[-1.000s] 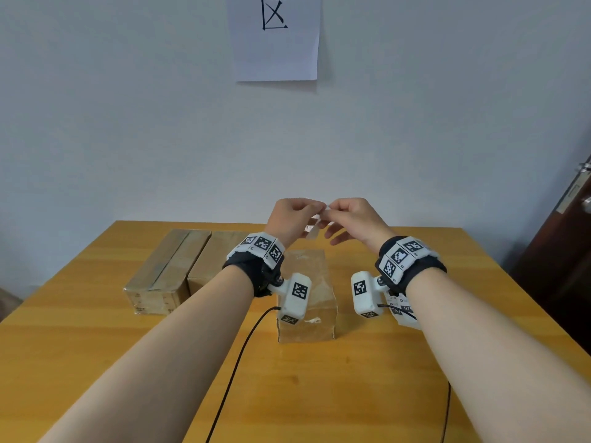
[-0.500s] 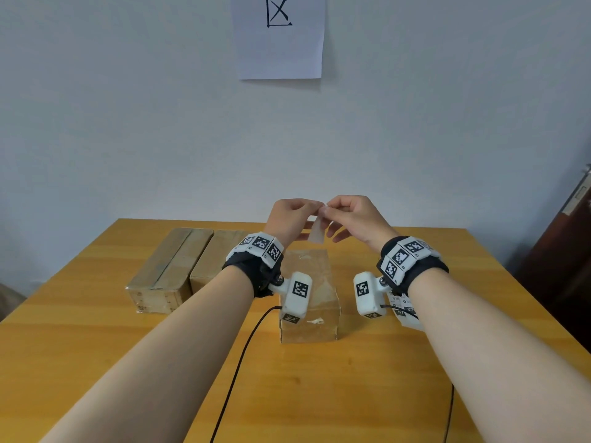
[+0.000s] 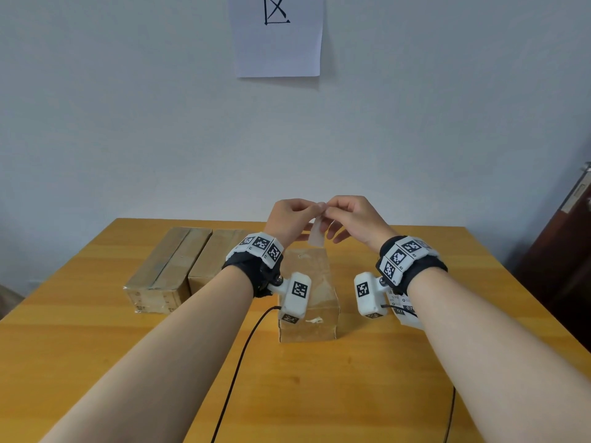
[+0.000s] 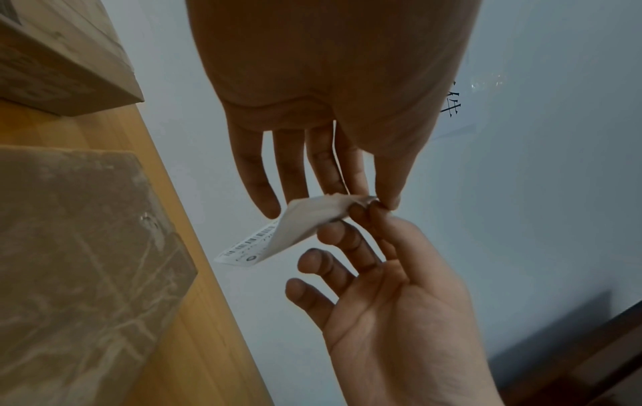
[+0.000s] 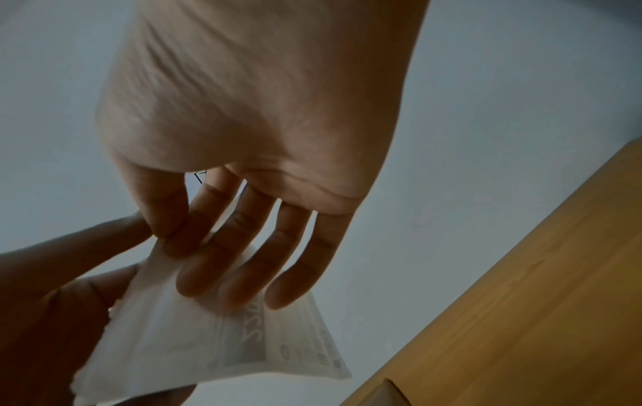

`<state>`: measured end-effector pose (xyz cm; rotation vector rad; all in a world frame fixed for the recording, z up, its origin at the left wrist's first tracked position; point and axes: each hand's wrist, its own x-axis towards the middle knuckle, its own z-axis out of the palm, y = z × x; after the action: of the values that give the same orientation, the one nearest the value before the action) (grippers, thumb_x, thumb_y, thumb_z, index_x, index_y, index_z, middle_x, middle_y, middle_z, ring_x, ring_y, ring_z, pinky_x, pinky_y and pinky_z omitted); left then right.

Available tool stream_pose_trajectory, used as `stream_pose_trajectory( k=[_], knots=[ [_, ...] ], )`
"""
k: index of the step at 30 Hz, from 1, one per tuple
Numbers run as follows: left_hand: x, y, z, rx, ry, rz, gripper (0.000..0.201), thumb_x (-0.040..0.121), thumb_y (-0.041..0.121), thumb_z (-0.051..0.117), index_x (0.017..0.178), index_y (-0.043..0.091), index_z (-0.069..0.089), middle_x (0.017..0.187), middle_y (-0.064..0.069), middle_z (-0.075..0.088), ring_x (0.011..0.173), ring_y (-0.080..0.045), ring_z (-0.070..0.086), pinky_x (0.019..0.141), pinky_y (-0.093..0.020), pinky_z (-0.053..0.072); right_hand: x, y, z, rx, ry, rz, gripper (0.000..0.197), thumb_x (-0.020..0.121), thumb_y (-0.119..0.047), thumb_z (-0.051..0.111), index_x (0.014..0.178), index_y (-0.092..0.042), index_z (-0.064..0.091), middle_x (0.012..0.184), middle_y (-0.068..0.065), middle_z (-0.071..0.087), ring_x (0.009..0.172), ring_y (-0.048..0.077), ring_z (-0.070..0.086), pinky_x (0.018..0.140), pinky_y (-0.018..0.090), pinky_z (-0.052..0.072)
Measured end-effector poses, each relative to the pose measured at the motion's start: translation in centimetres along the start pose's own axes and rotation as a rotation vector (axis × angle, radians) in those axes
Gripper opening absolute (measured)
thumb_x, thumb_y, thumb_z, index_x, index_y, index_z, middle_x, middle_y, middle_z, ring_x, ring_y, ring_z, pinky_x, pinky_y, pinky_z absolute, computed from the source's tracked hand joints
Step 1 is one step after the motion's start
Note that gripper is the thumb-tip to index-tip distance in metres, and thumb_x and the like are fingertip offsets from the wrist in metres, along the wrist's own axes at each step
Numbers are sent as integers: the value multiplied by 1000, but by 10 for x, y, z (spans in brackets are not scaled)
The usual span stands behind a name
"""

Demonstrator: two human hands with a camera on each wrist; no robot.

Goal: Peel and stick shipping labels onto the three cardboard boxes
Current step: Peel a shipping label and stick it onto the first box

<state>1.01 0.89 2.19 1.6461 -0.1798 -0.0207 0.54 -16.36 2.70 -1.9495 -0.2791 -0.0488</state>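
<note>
Wall: the pale grey-blue painted wall (image 3: 128, 123) fills the upper half of your head view; a white paper sheet with a black drawn mark (image 3: 277, 36) hangs on it, straight ahead of you.
Table: the yellow-orange wooden table (image 3: 96, 346) runs from you to the wall; two black cables (image 3: 243, 356) trail across it toward your wrists.
Left boxes: two long brown cardboard boxes (image 3: 166, 266) lie side by side, touching, on the far left part of the table; the right one is partly hidden by your left arm.
Middle box: a taller brown cardboard box wrapped in clear tape (image 3: 311, 302) stands in front of you, between your forearms and below your hands; a scrap of white shows on its near top edge.
Spare labels: white printed label sheets (image 3: 403, 310) lie on the table under your right wrist, mostly covered by it.
Left hand: your left hand (image 3: 289, 219) is raised above the middle box; thumb and forefinger pinch one corner of the label, the other fingers hanging straight.
Right hand: your right hand (image 3: 351, 217) meets the left, fingertips touching it; its thumb and first fingers nip the same corner, the remaining fingers spread loose.
Label: the small white shipping label with a barcode (image 4: 274, 236) hangs in the air from that shared pinch, above the far end of the middle box; its layers gape apart near the pinch; which hand holds which layer you cannot tell.
</note>
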Motion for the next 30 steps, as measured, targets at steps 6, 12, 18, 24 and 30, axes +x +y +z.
stream_pose_trajectory(
  k=[6,12,18,24,30],
  knots=[
    [2,-4,-1,47,22,-28,25,97,30,64,97,8,75,93,-5,79,85,-22,77,81,-40,64,0,2,1,-16,15,0,21,103,-20,63,97,-3,74,87,10,77,72,27,71,71,48,62],
    [0,-4,-3,36,36,-74,24,99,30,61,98,12,76,92,0,79,75,-11,75,81,-40,63,2,5,-1,-9,87,22,14,99,-18,69,97,-6,76,102,12,77,87,28,76,75,52,66],
    [0,-4,-6,-42,64,-164,26,101,29,57,108,10,74,92,2,77,87,-21,76,84,-46,63,2,5,-1,77,140,68,12,100,-16,66,98,-8,74,93,8,77,82,26,76,73,50,66],
    [-2,-6,-8,-61,79,-171,28,104,30,53,108,10,71,93,1,77,91,-26,77,83,-48,63,0,6,-3,152,229,115,15,100,-17,63,102,-6,73,94,13,76,78,30,75,67,46,66],
    [-3,-8,-9,-64,80,-177,29,105,31,50,113,10,69,95,1,79,86,-23,78,83,-48,63,-2,7,-5,186,273,135,15,102,-16,60,99,-6,72,83,7,75,73,29,74,66,46,66]
  ],
)
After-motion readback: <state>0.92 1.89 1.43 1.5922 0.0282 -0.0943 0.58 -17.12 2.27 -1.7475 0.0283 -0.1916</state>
